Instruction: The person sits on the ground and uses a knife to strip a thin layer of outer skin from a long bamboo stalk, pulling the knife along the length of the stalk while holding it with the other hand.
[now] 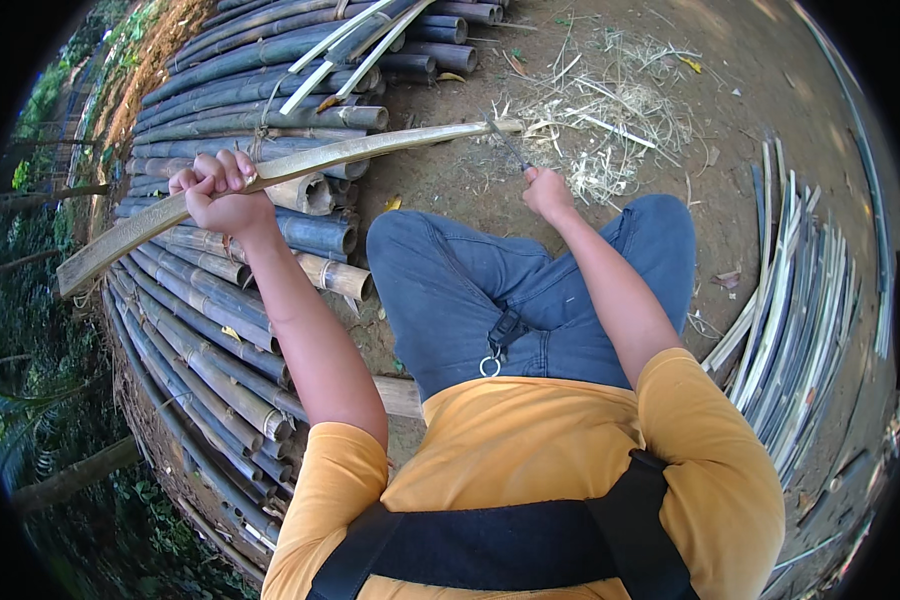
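Observation:
My left hand [222, 192] is closed around a long, pale split-bamboo strip [370, 147]. The strip slants across in front of me, its broad end out to the left and its narrow end beyond my knees. In my right hand [550, 193], above my right knee, is the handle of a knife [510, 148]. Its thin dark blade reaches up to the strip near the narrow tip; whether the edge touches the wood I cannot tell. Pale bamboo shavings [620, 125] lie heaped on the ground just beyond that tip.
A big stack of dark bamboo poles [220, 270] fills the ground to my left, under the strip. Several split pieces [355, 50] rest on its far part. A bundle of thin bamboo strips [795, 320] lies on the dirt ground [760, 110] to my right.

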Motion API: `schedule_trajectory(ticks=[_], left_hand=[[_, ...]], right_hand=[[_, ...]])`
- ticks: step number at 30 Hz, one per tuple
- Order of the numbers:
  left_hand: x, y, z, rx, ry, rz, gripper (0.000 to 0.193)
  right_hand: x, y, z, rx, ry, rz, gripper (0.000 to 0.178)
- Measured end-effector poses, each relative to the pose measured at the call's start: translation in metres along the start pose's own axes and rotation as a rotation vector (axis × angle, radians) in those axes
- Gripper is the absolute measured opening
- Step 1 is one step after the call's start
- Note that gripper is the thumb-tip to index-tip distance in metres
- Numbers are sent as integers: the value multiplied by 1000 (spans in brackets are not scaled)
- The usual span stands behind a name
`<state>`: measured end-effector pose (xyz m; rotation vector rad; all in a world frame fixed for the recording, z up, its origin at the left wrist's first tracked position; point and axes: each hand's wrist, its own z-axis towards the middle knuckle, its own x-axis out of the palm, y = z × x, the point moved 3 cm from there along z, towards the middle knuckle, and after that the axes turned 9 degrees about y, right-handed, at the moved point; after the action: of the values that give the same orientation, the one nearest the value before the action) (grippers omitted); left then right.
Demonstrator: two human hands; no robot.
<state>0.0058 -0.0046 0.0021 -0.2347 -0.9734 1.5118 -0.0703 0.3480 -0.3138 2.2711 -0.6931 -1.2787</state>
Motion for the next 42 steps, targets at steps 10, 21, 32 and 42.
schedule_trajectory(ticks=[10,21,32,42], left_hand=[[5,0,0,-5,48,-64,16],[7,0,2,4,-96,95,14],[-15,7,12,-29,-25,52,14],[-66,11,15,-58,-84,72,10]], right_hand=[[2,-18,10,55,24,-55,31],[20,5,0,-105,73,41,22],[30,-2,21,-126,62,103,18],[29,13,21,-143,145,-61,17]])
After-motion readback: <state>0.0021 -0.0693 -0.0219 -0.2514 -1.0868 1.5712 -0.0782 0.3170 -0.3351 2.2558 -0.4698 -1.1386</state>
